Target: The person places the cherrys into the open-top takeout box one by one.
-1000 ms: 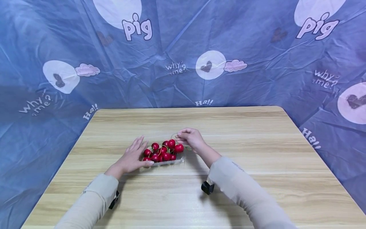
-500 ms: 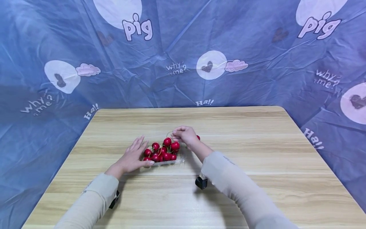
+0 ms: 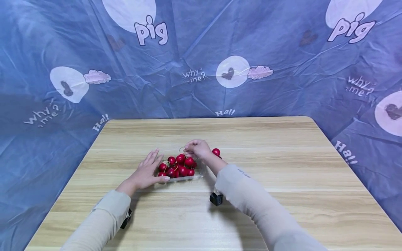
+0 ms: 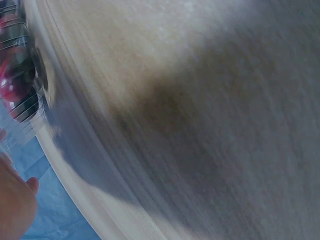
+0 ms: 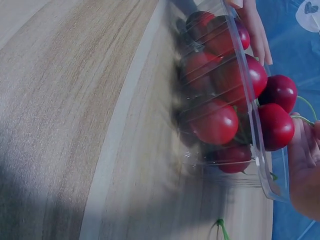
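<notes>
A clear plastic box (image 3: 186, 179) of red cherries (image 3: 183, 171) stands on the table, a little left of the middle. My left hand (image 3: 142, 175) rests at its left end, fingers spread and straight, thumb along the near rim. Over the box's right part, my right hand (image 3: 199, 150) pinches thin green stems between thumb and fingertips. Two cherries (image 5: 276, 127) show at those stems, just over the rim in the right wrist view. The left wrist view catches only the box's end with a cherry (image 4: 17, 80) behind its ribbed wall.
More cherries (image 3: 216, 152) lie on the table to the right of the box, partly hidden behind my right wrist. A green stem (image 5: 223, 231) shows at the bottom of the right wrist view. A blue printed cloth (image 3: 201, 94) hangs beyond the wooden table (image 3: 251, 139).
My right hand has moved left and slightly down over the box with the pinched cherries. Cherries behind its wrist have come into view. The left hand has stayed in place.
</notes>
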Demonstrator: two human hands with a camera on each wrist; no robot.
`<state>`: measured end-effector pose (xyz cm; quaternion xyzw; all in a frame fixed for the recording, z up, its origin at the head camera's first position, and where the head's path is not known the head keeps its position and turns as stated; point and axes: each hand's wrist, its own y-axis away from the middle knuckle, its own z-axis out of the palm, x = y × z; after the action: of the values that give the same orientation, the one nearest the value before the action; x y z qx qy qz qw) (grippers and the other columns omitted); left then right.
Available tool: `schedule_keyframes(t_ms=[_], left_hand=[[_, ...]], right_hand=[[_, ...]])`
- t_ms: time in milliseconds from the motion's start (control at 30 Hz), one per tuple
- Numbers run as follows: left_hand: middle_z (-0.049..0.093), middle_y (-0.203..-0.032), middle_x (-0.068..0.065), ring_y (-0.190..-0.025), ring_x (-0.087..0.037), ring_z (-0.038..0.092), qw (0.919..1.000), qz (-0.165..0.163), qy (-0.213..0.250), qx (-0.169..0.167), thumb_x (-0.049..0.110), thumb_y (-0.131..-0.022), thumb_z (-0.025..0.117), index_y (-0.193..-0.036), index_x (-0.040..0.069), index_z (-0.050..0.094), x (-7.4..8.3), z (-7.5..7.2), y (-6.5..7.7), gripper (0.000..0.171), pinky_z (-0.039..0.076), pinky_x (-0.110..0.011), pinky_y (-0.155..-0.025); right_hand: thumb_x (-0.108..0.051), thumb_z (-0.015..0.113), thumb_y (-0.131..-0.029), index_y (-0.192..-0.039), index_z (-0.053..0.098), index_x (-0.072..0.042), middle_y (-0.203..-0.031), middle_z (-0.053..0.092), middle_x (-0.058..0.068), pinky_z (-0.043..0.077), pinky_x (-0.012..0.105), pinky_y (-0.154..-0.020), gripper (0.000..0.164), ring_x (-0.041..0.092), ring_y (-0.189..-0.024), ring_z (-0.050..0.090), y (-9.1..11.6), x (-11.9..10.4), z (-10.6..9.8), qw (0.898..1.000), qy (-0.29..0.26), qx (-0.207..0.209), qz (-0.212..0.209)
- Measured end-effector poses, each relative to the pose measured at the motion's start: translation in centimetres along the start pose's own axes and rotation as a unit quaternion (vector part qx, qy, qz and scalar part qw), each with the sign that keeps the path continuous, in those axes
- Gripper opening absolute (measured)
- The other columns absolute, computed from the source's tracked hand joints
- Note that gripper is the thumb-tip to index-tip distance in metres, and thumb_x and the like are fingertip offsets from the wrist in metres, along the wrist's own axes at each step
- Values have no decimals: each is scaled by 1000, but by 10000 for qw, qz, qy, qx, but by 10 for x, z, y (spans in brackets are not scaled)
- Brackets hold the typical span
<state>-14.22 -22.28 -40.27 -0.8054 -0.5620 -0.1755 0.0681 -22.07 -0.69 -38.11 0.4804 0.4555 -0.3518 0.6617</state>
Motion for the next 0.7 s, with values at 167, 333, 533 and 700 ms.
schedule_keyframes(t_ms=[167, 333, 533, 700], left_hand=[[1, -143, -14, -128, -33, -1, 10000, 1, 16, 24, 66, -70, 48, -137, 4, 21, 0, 1, 0, 95, 10, -58, -96], [1, -143, -14, -128, -33, -1, 10000, 13, 23, 47, 65, -70, 49, -137, 4, 21, 0, 1, 1, 95, 11, -58, -96], [2, -143, -15, -128, -34, -1, 9999, 46, 64, 85, 65, -70, 50, -136, 3, 22, 0, 2, 0, 95, 11, -58, -95], [2, -143, -15, -128, -34, 0, 9999, 51, 75, 115, 65, -70, 50, -136, 2, 23, -1, 2, 0, 95, 11, -59, -95]], right_hand=[[3, 52, -83, -94, 54, 15, -70, 61, 13, 51, 27, -60, 17, 14, -56, 57, -3, 3, 2, 9999, 102, -34, 93], [3, 51, -84, -96, 54, 15, -68, 59, 12, 51, 26, -59, 18, 14, -56, 57, -5, 4, 3, 9995, 268, -46, 154], [2, 50, -84, -94, 54, 14, -74, 60, 17, 51, 25, -57, 16, 14, -56, 56, -6, 3, 3, 9983, 546, -75, 165], [2, 50, -84, -93, 55, 14, -80, 61, 21, 51, 26, -59, 16, 15, -58, 57, -4, 0, 3, 9972, 732, -66, 117]])
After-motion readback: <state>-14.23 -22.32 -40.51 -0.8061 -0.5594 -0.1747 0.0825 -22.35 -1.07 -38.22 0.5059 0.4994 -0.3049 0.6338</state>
